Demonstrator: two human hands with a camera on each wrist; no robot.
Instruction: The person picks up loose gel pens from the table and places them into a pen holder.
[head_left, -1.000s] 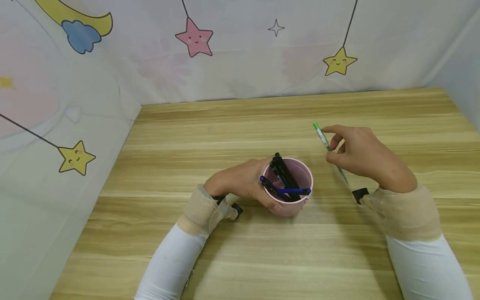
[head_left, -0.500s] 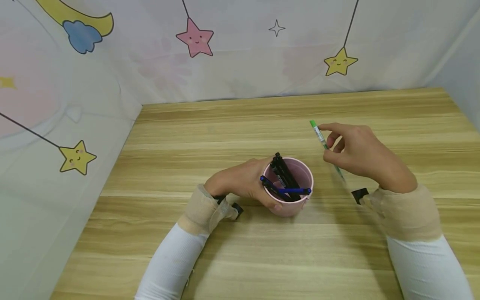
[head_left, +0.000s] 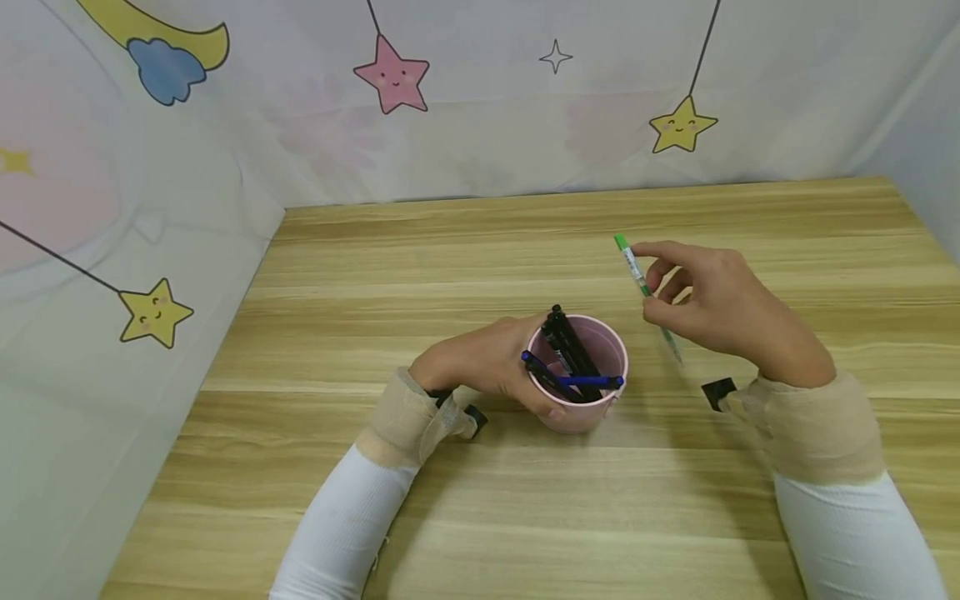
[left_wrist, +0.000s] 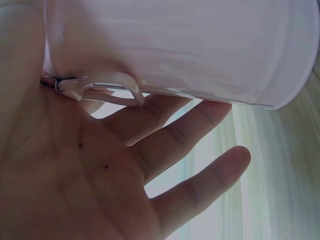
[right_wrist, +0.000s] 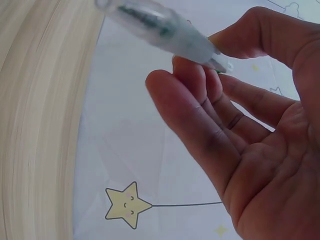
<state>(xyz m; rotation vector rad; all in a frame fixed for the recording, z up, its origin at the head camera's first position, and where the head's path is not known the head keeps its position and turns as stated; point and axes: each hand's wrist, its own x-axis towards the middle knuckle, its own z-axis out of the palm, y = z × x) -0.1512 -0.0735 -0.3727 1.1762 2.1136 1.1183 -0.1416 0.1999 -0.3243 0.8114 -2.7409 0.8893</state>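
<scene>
My left hand (head_left: 491,362) grips a small pink bucket (head_left: 576,421) from its left side, thumb along the front. In the left wrist view a handle loop (left_wrist: 107,82) on the bucket lies against the palm. Several black pens (head_left: 573,350) lean inside, and a blue pen (head_left: 592,382) lies across them near the rim. To the right of the bucket, my right hand (head_left: 712,300) pinches a clear pen with a green end (head_left: 632,263) between thumb and fingers. The pen slants, green end up and away, clear end down. Its clear barrel (right_wrist: 165,32) looms close in the right wrist view.
A wood-grain table (head_left: 360,292) lies under both hands. Behind it hangs a pale cloth (head_left: 480,150) printed with stars, and a similar cloth stands along the left side. Each wrist wears a beige wrap (head_left: 813,425) with a small black piece sticking out.
My right hand has shifted slightly left with the pen, whose green end now sits a little higher and further left. The left hand and the bucket stay in place.
</scene>
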